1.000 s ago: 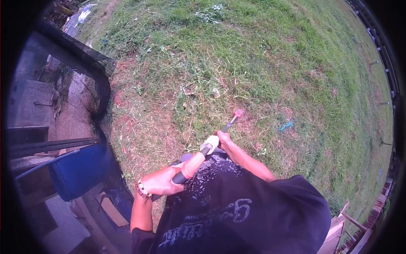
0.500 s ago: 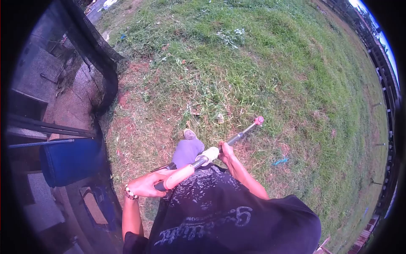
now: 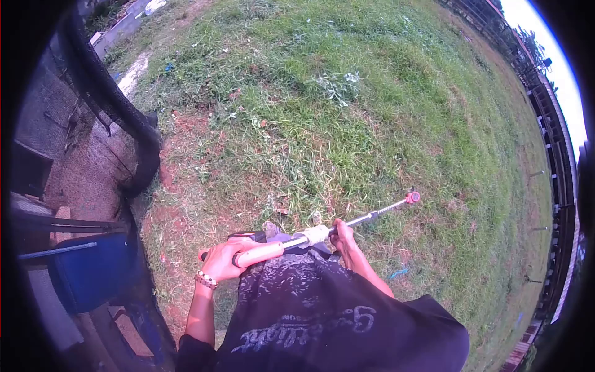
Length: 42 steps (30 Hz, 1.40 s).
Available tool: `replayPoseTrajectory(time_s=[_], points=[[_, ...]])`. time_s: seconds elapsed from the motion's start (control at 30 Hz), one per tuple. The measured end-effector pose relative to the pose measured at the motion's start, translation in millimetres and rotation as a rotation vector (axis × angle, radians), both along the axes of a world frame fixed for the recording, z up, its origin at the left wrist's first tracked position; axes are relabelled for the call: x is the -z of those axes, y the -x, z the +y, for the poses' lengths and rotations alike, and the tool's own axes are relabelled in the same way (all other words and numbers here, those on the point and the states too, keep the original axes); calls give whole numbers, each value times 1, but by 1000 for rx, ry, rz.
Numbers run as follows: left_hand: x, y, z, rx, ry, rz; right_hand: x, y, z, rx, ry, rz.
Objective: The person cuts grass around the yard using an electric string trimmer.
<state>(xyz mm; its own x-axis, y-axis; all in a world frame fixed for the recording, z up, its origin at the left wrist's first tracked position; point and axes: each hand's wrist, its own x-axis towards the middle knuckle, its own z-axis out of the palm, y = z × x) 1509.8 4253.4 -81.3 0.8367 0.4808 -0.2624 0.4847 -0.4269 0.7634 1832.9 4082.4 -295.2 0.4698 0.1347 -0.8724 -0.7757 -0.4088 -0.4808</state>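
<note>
A long-shafted tool (image 3: 291, 242) that looks like a cordless grass trimmer crosses in front of my body, slanting up to the right. It has a pink rear handle, a whitish middle section, a grey shaft and a small red head (image 3: 413, 198) at the far end. My left hand (image 3: 222, 260), with a beaded bracelet (image 3: 206, 280) at the wrist, is closed round the rear handle. Farther along, my right hand (image 3: 342, 235) grips the tool just past the whitish section. The head hangs over the grass (image 3: 396, 142); its height cannot be judged. My dark shirt (image 3: 347, 335) fills the bottom.
On the left stands a structure with dark netting (image 3: 93, 142), a thick dark post (image 3: 105, 80) and a blue container (image 3: 93, 273). A leafy weed (image 3: 338, 88) grows ahead. Blue scrap (image 3: 398, 273) lies on the grass at right. A long building (image 3: 551, 136) lines the far right.
The trimmer has swung flatter, its red head moving right and slightly down in view. My left hand has shifted right and up. My leg, visible before, is now mostly hidden behind the tool.
</note>
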Motion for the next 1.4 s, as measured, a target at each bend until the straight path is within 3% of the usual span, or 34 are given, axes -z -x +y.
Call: replayPoseTrajectory(time_s=[0.17, 0.27, 0.4, 0.53, 0.63, 0.7, 0.8, 1.0, 1.03, 1.13, 1.3, 1.4], points=[[-4, -32, 57, 33, -61, -63, -17, -39, 60, -19, -27, 11], [-23, -52, 80, -40, 34, 21, -28, -59, 110, -106, 11, 0], [9, -57, 115, -97, 160, 281, -14, -91, 192, -256, 11, -21], [20, -107, 152, -323, 42, 46, 17, -134, 301, -437, -89, -50], [15, -154, 185, -457, 34, 360, 10, -163, 397, -533, -77, -31], [10, -181, 198, -567, 67, 348, 29, -183, 440, -560, -264, 49], [-2, -214, 217, -723, 77, 277, 23, -195, 514, -778, -194, 8], [-46, -266, 241, -920, 70, 383, 16, -169, 603, -987, -243, 149], [-49, -273, 245, -965, 88, 340, 19, -165, 615, -1024, -324, 270], [-60, -293, 258, -1059, 99, 292, 13, -128, 644, -1082, -260, 248], [-49, -314, 278, -1211, 201, 371, 23, -84, 683, -1274, -267, 351], [-36, -313, 300, -1271, 196, 362, 26, -52, 709, -1243, -259, 435]])
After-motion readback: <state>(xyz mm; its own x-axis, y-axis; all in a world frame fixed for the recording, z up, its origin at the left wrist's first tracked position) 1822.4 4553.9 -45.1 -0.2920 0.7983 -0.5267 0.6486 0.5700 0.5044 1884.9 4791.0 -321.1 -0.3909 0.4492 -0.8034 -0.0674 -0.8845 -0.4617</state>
